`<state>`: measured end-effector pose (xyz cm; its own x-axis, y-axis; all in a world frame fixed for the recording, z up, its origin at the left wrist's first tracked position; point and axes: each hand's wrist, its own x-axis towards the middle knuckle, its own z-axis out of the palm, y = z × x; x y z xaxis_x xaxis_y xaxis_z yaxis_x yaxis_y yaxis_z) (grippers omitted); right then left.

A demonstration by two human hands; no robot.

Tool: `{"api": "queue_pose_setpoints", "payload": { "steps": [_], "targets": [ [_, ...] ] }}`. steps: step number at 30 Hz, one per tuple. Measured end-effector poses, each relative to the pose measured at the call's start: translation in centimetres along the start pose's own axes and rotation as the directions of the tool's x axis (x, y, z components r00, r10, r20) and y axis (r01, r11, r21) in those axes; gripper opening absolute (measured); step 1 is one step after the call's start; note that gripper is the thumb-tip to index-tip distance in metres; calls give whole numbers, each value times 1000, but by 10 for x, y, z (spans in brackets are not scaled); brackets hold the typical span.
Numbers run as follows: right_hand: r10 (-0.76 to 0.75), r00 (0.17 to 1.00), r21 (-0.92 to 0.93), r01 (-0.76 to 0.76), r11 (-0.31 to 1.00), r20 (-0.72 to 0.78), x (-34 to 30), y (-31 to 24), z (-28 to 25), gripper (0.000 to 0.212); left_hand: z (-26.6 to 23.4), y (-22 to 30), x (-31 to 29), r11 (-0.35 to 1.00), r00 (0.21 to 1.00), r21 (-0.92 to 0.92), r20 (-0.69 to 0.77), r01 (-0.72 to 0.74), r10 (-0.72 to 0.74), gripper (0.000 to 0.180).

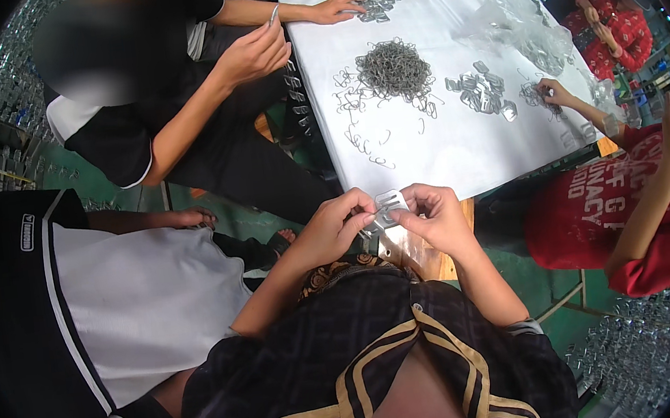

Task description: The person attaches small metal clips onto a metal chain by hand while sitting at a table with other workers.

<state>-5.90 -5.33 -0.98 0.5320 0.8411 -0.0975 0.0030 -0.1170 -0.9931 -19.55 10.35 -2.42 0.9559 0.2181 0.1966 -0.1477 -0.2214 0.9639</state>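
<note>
My right hand (439, 218) pinches a small shiny metal plate with slots (390, 200) between thumb and fingers, just off the table's near edge. My left hand (340, 225) is closed at the plate's left side, its thumb and forefinger pressed together. Thin metal ends (365, 234) show below those fingertips; their shape is too small to make out. Ahead of both hands, a large heap of bent wire hooks (394, 69) lies on the white-covered table (460, 155). To its right sits a pile of flat metal plates (481, 92).
A co-worker's hand (338, 7) at left rests by another plate pile (377, 2). Someone in red at right has a hand (558, 94) by small wire pieces. Clear plastic bags (524, 26) lie on the table's right side. A person in white and black (139, 287) is close at my left.
</note>
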Motion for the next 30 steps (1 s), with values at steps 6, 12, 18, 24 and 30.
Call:
{"api": "queue_pose_setpoints", "payload": {
  "steps": [6, 12, 18, 24, 30],
  "targets": [
    [-42, 999, -182, 36, 983, -27, -6, -6, 3, 9, 5, -6, -9, 997, 997, 51, -59, 61, -58, 8],
    [-44, 998, -180, 35, 983, -50, -4, -6, 7, 7, 8, -8, -10, 993, 994, 114, -104, 35, -23, 7],
    [-215, 976, -267, 201, 943, -25, -2, -14, 10, 11, -9, -5, -5, 989, 988, 63, 57, 137, -141, 9],
    [-263, 965, -370, 238, 898, -19, -17, -31, 18, 12, -42, -40, 57, 963, 998, 260, -16, 67, -65, 12],
    [-306, 949, -330, 315, 890, 79, -12, -22, 18, 11, -55, -144, 138, 649, 948, 744, -299, 160, 108, 11]
  ]
}}
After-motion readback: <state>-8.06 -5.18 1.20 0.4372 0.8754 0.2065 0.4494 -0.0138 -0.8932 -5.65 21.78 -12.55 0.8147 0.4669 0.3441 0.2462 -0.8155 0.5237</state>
